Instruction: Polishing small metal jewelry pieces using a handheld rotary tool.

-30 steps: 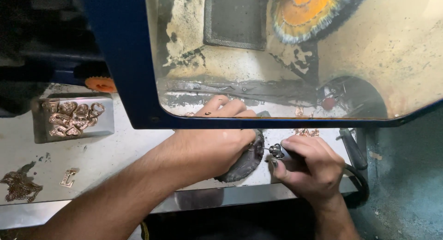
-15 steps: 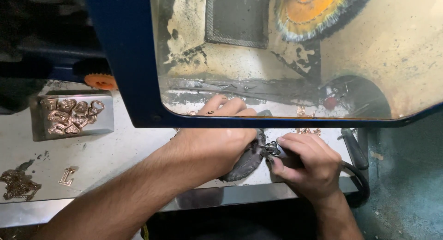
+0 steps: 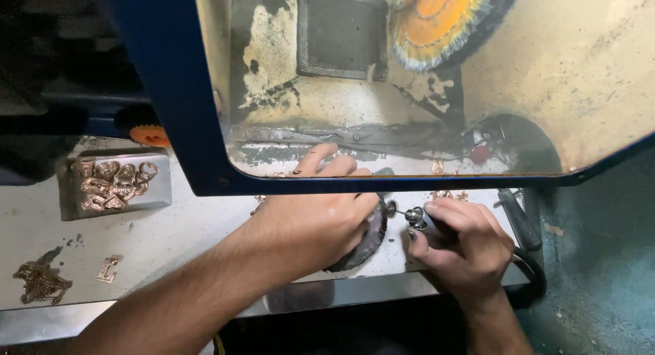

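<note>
My left hand [image 3: 321, 222] fingers closed round dark round pad [image 3: 361, 246] on tabletop [image 3: 191, 253], centre-near; right hand [image 3: 460, 242] fingers clamped on rotary handpiece [image 3: 419, 218], tip just beside pad. Risk I see: tip skidding onto left fingers, so close together

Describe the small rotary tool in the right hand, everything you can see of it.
The rotary handpiece is slim, with a shiny metal chuck end and a short bit tipped by a small round head pointing left. The right hand grips it like a pen, hiding most of the body. A thick black cable seems to run from it, curving behind the wrist. Its tip sits just right of the dark round pad under the left hand; contact cannot be told.
</note>
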